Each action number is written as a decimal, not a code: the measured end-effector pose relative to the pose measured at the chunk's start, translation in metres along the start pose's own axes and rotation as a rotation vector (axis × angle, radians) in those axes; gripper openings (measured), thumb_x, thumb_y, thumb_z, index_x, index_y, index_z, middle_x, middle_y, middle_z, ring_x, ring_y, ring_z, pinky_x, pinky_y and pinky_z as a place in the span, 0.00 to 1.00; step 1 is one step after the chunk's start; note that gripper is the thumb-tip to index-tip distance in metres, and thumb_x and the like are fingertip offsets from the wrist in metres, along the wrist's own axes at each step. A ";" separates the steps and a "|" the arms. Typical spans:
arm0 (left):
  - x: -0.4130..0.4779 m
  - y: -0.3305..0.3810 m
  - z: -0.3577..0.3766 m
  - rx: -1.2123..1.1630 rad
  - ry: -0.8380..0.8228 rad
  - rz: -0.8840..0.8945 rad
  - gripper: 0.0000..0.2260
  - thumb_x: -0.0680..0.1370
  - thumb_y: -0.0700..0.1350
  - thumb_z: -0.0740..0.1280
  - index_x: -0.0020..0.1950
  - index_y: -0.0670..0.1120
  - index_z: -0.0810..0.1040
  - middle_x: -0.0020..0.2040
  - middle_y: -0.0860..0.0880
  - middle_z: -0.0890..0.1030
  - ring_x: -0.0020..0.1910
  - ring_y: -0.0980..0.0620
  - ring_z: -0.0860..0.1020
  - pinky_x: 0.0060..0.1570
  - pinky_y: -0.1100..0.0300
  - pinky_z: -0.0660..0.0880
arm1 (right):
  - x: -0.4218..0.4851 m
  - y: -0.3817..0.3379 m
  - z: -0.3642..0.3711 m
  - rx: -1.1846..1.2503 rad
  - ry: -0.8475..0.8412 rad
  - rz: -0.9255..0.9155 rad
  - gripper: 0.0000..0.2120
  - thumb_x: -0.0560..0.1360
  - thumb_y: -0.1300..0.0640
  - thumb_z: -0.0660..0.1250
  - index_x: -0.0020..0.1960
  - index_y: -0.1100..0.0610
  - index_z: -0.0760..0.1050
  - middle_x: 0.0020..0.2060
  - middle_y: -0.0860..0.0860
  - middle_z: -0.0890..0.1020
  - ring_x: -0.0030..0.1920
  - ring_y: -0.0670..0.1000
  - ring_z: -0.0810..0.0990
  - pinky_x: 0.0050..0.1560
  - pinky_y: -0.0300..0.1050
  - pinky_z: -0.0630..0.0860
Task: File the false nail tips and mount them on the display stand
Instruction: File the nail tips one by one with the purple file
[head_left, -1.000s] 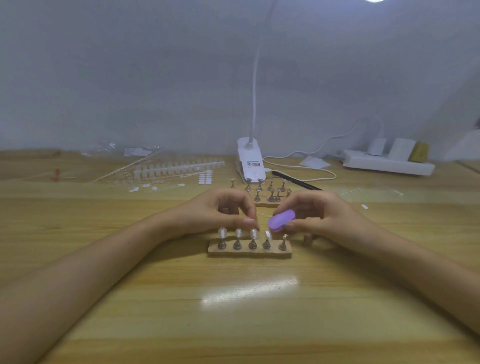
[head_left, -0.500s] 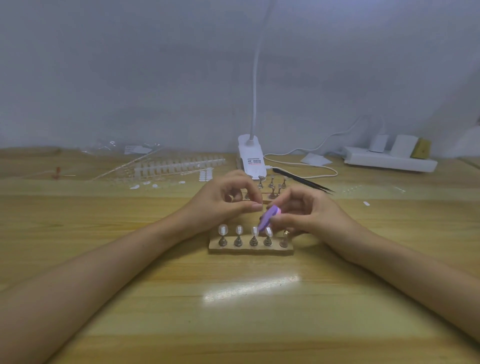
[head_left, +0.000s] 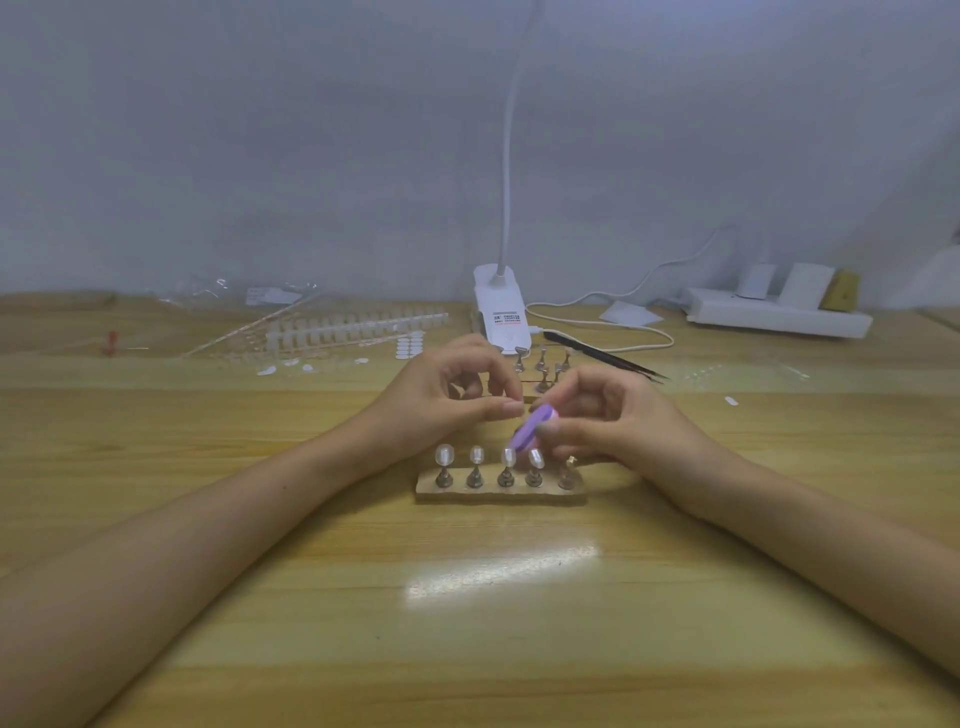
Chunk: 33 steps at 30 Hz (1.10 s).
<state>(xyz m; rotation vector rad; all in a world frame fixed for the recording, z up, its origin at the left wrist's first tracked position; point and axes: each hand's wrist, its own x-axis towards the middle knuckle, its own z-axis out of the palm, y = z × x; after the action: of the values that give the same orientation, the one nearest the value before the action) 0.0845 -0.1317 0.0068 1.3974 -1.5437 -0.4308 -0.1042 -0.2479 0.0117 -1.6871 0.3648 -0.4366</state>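
Left hand (head_left: 452, 400) pinches thumb to forefinger, presumably on a false nail tip too small to confirm. Right hand (head_left: 608, 415) grips the purple nail file (head_left: 530, 428), angled at that pinch for filing, just on the far side of the display stand (head_left: 501, 492). The stand carries four mounted tips (head_left: 477, 454); its rightmost peg (head_left: 567, 470) is bare.

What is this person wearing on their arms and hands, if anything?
Nothing visible: the left hand and right hand are ungloved, with no rings or bracelets showing. Both forearms are bare, with no sleeves or watch in frame.
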 end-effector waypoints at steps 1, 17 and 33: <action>0.000 0.000 0.000 -0.001 -0.002 0.000 0.06 0.73 0.44 0.75 0.40 0.55 0.82 0.46 0.48 0.77 0.36 0.58 0.70 0.38 0.71 0.69 | 0.000 0.001 0.000 0.031 0.030 -0.015 0.13 0.72 0.60 0.74 0.52 0.65 0.76 0.46 0.59 0.87 0.46 0.54 0.87 0.44 0.42 0.83; 0.000 0.000 0.000 0.004 0.032 -0.018 0.04 0.71 0.50 0.74 0.39 0.59 0.81 0.45 0.48 0.77 0.39 0.55 0.72 0.40 0.68 0.69 | 0.001 0.001 -0.002 0.048 0.053 -0.033 0.13 0.73 0.61 0.73 0.53 0.65 0.73 0.48 0.58 0.87 0.49 0.57 0.86 0.49 0.46 0.83; 0.000 -0.004 0.000 0.034 0.035 0.001 0.05 0.70 0.54 0.74 0.41 0.55 0.82 0.45 0.48 0.77 0.38 0.52 0.72 0.44 0.64 0.72 | 0.000 0.001 -0.002 0.053 0.097 -0.042 0.12 0.74 0.64 0.72 0.53 0.64 0.71 0.48 0.59 0.86 0.49 0.59 0.86 0.50 0.50 0.84</action>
<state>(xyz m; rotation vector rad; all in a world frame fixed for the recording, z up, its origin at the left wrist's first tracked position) 0.0865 -0.1327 0.0040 1.4228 -1.5294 -0.3796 -0.1048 -0.2495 0.0114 -1.6286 0.3859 -0.5562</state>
